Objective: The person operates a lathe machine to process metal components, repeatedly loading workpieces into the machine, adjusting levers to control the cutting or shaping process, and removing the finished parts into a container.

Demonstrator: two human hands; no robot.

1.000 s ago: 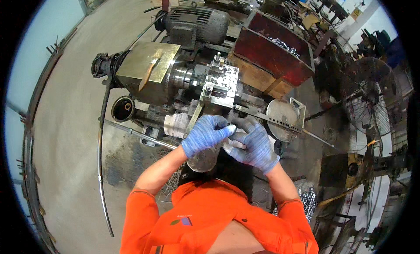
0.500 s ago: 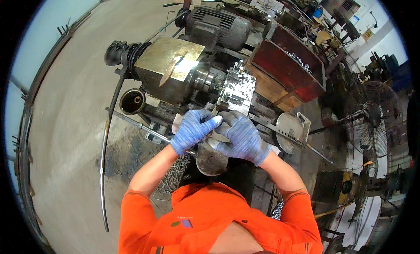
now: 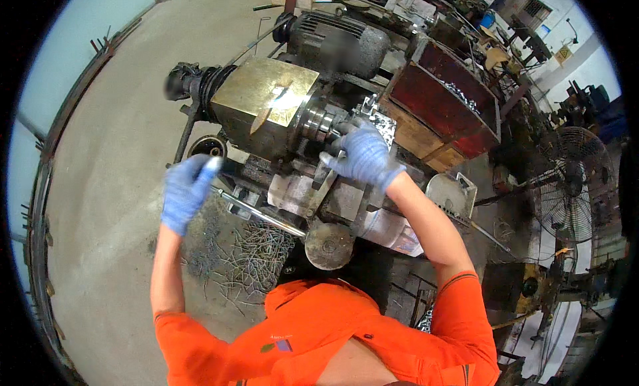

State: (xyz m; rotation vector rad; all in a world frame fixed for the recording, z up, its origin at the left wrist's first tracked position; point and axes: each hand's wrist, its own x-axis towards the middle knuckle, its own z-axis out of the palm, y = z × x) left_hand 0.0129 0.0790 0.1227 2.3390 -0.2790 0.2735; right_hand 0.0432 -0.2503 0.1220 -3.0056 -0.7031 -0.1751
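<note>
My left hand [image 3: 186, 192], in a blue work glove, is at the left of the machine, over the line of a long dark lever [image 3: 184, 141]. Its fingers are smeared by motion, and I cannot tell whether they grip the lever. Gloved as well, my right hand [image 3: 367, 153] reaches to the shiny metal chuck [image 3: 314, 124] and the bright, chip-covered tool slide [image 3: 383, 126]. Its thumb stands apart from the fingers, with nothing visible between them; the fingertips are partly lost against the metal. Nearest me is a round metal handwheel [image 3: 329, 246], beside a silver rod [image 3: 263, 216].
A brass-coloured cover [image 3: 246, 86] tops the headstock, with a motor [image 3: 343, 43] behind. To the right stand a red metal bin [image 3: 442, 96], a round plate [image 3: 444, 193] and a large fan [image 3: 571, 180]. Metal shavings [image 3: 243, 259] litter the floor at left.
My hands, close together above the handwheel before, are now apart. The left has moved left to the lever; the right has moved forward to the chuck.
</note>
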